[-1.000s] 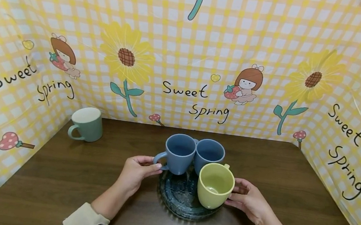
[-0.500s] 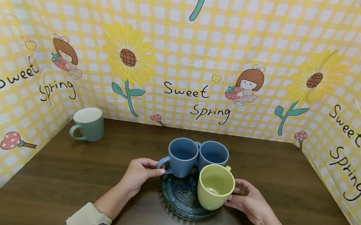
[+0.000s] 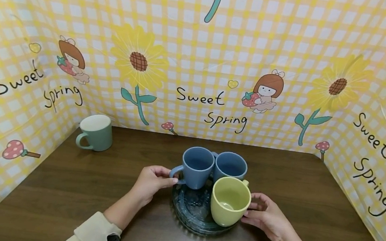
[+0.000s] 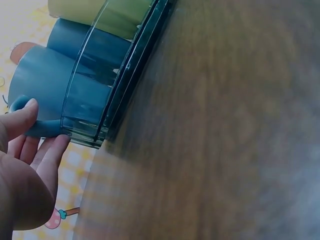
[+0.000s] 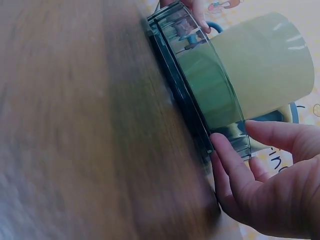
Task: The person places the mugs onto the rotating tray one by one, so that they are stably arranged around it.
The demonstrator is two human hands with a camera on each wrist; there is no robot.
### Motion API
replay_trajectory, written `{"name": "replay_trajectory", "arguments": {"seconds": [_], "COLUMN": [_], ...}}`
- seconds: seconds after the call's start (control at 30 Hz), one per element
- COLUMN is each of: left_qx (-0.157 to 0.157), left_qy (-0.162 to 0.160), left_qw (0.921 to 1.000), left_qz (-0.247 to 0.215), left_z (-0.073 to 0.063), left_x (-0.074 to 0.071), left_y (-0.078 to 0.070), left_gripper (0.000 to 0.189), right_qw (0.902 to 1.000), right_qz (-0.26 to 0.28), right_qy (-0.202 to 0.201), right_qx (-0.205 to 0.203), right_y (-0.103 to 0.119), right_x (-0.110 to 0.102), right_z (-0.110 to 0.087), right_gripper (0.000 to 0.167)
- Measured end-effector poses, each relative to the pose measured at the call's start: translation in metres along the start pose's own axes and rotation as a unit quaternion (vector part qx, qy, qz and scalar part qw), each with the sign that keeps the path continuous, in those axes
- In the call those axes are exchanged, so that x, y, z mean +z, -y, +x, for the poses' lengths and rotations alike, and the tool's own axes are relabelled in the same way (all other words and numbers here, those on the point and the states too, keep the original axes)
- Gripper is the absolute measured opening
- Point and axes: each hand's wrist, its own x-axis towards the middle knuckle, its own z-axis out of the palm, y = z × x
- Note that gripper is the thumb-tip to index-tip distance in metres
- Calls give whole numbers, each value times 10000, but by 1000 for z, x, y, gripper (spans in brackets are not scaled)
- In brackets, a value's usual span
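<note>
Head view shows a round, dark-toned tray of clear glass (image 3: 186,213) over the dark brown wood-grain table (image 3: 63,193), with three upright mugs inside its see-through wall. At the tray's back left stands a blue mug (image 3: 196,172), its handle pointing left over the rim; the person's left hand (image 3: 150,183) pinches that handle, thumb on the near side and the other fingers behind, with only a narrow opening between them, one fingertip next to the tray's wall. At the tray's back right, close beside it, is a second blue mug (image 3: 231,165), and at the tray's front right a yellow-green mug (image 3: 227,210) with its handle turned to the back. To the tray's right, the right hand (image 3: 269,218) is moderately spread and grips the tray's edge, thumb at the rim and a finger lower down near the base. Well apart, behind and left of the tray, a green mug with a white inside (image 3: 96,135) stands upright. Beyond the tray hangs yellow-and-white checked cloth (image 3: 200,57) printed with sunflowers and "Sweet Spring".
</note>
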Motion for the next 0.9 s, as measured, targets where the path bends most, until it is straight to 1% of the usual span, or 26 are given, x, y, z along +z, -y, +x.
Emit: {"name": "replay_trajectory", "arguments": {"seconds": [0.17, 0.23, 0.3, 0.47, 0.57, 0.73, 0.9], "left_qx": [-53, -55, -45, 24, 50, 151, 275], "left_qy": [120, 157, 173, 191, 260, 480, 702], "left_qw": [9999, 9999, 9998, 9993, 9993, 9986, 9971], "left_qz": [-3, 35, 116, 306, 278, 170, 134], "left_z": [3, 4, 5, 6, 7, 8, 10], "left_x": [-2, -2, -3, -3, -3, -5, -8], "left_y": [0, -1, -1, -1, -1, 0, 0], "left_gripper": [27, 28, 26, 23, 23, 25, 27], "right_qw": [9999, 9999, 9998, 9992, 9986, 9985, 9988], "right_qz": [-4, -68, -141, -379, -490, -518, -444], "right_qy": [125, 130, 86, -85, -149, -157, -154], "right_qx": [-40, -78, -98, -103, -99, -127, -161], "right_y": [0, 0, 0, 2, 3, 4, 3], "right_x": [-3, -4, -5, -7, -8, -10, -12], "right_z": [1, 3, 5, 11, 14, 17, 19], "right_gripper": [37, 39, 44, 63, 67, 66, 60]}}
